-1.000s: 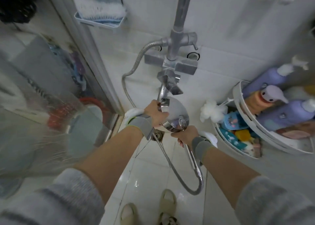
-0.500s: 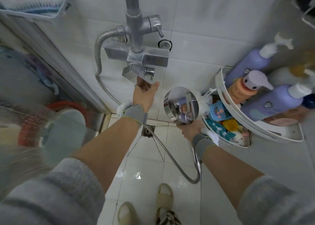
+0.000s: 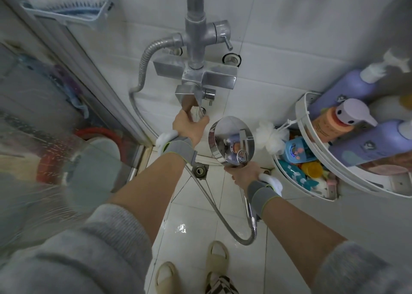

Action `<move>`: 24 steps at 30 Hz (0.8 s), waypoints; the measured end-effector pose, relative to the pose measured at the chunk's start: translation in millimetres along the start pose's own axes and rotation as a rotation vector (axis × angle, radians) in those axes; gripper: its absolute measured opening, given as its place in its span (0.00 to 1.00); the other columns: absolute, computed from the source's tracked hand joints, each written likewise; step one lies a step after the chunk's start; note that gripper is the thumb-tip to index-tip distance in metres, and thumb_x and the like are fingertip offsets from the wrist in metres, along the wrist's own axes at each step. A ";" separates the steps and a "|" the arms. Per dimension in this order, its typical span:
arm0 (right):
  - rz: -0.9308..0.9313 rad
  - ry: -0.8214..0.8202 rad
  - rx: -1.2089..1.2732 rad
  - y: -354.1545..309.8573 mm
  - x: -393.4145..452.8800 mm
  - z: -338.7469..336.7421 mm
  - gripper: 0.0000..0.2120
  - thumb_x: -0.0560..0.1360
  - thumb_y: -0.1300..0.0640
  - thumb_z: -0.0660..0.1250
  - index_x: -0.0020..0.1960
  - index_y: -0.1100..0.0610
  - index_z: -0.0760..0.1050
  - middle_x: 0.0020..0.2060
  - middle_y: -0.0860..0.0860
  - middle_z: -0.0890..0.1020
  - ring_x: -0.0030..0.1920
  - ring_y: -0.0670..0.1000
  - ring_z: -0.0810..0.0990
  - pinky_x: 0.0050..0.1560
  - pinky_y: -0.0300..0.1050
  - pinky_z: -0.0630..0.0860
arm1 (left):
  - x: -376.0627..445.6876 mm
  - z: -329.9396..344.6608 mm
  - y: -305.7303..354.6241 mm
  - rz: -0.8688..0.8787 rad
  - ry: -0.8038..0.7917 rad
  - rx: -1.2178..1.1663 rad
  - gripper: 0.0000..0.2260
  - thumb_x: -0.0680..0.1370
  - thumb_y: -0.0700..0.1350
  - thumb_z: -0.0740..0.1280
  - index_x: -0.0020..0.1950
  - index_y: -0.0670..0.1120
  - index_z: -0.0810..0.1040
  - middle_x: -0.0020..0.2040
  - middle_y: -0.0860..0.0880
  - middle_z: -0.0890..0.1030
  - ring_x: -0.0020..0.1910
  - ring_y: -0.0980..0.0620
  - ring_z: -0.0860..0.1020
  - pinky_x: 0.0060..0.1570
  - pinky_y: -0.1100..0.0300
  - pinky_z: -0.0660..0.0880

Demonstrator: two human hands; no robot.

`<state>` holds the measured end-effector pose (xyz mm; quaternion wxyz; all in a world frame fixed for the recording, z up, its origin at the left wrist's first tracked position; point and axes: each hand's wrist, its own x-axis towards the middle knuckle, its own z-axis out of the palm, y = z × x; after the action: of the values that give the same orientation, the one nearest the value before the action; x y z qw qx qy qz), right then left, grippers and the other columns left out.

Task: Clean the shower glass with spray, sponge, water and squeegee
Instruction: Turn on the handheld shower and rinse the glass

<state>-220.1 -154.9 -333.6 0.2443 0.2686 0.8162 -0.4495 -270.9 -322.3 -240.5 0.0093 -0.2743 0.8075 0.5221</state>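
Gripping faucet lever (image 3: 188, 103), left hand (image 3: 189, 127)

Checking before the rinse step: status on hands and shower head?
Left hand grips the tap lever. Right hand holds the shower head by its handle; no water visible. Hose loops below, nothing blocking.

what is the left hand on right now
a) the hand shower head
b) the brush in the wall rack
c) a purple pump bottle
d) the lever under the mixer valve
d: the left hand grips the lever below the mixer valve, while the right hand holds the hand shower.
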 end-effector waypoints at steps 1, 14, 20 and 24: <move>-0.013 -0.001 -0.015 -1.6 -4.4 0.6 0.12 0.63 0.48 0.77 0.38 0.54 0.80 0.34 0.55 0.83 0.37 0.57 0.81 0.45 0.54 0.82 | 1.9 -3.3 -1.5 0.016 0.021 0.037 0.14 0.72 0.47 0.73 0.53 0.43 0.76 0.35 0.53 0.72 0.38 0.48 0.74 0.37 0.62 0.66; -0.054 -0.005 0.103 -4.0 -27.7 17.6 0.08 0.66 0.58 0.74 0.34 0.58 0.76 0.25 0.52 0.73 0.31 0.52 0.67 0.34 0.47 0.68 | 12.2 -51.4 9.9 0.112 0.029 0.487 0.14 0.74 0.49 0.70 0.54 0.41 0.78 0.53 0.43 0.81 0.53 0.42 0.78 0.46 0.58 0.69; -0.013 0.034 0.071 -5.7 -17.4 2.8 0.16 0.55 0.44 0.71 0.31 0.57 0.77 0.22 0.50 0.76 0.27 0.54 0.73 0.34 0.49 0.73 | 10.7 -23.0 1.7 0.005 -0.226 0.354 0.19 0.73 0.39 0.66 0.64 0.39 0.72 0.57 0.39 0.79 0.54 0.39 0.78 0.51 0.50 0.75; -0.023 0.098 0.075 2.1 -22.8 -11.0 0.17 0.56 0.44 0.72 0.31 0.58 0.77 0.25 0.52 0.78 0.28 0.54 0.74 0.35 0.50 0.75 | -5.6 -15.7 4.3 0.036 -0.354 0.069 0.25 0.75 0.30 0.61 0.72 0.38 0.64 0.64 0.36 0.75 0.63 0.35 0.73 0.57 0.50 0.73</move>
<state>-203.6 -149.4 -315.0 0.1888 0.2899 0.8126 -0.4691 -263.9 -331.9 -228.1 0.1513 -0.1630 0.8155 0.5343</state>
